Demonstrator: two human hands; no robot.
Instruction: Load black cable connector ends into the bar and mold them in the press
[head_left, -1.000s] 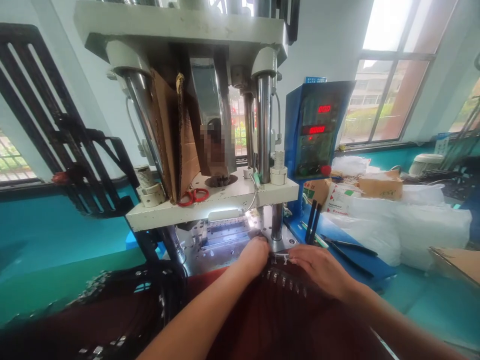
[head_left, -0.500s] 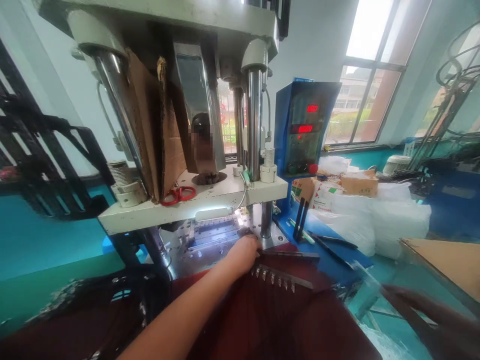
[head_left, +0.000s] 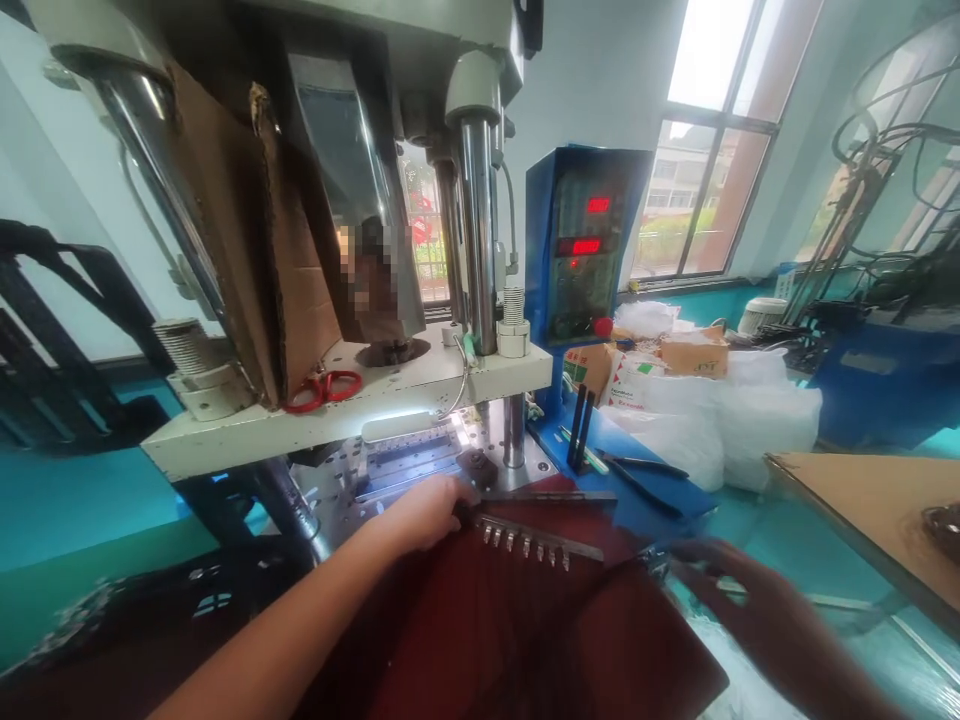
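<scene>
My left hand (head_left: pixel 429 512) reaches in from the lower left, its fingers closed round the near left end of a dark metal bar (head_left: pixel 592 551). A row of small shiny metal terminals (head_left: pixel 525 547) sticks out along that bar's front edge. Behind it lies a second dark bar (head_left: pixel 574 497), untouched. Both rest over a dark red board (head_left: pixel 465 620). My right hand (head_left: pixel 739 585) is on the right, dark and blurred, fingers pinched by a small shiny metal piece (head_left: pixel 654 560) near the bar's right end. What exactly this piece is cannot be made out.
A press with a cream platen (head_left: pixel 360 400) stands ahead, its lit metal mould bed (head_left: pixel 409 465) below. Red-handled scissors (head_left: pixel 324 390) lie on the platen. Black tweezers (head_left: pixel 649 470) rest on a blue surface under the control box (head_left: pixel 581 250). A cardboard-topped table (head_left: pixel 862 500) stands right.
My right hand has come in from the lower right to the bar's right end. My left hand has drawn back slightly from the mould bed, and the view has turned a little right.
</scene>
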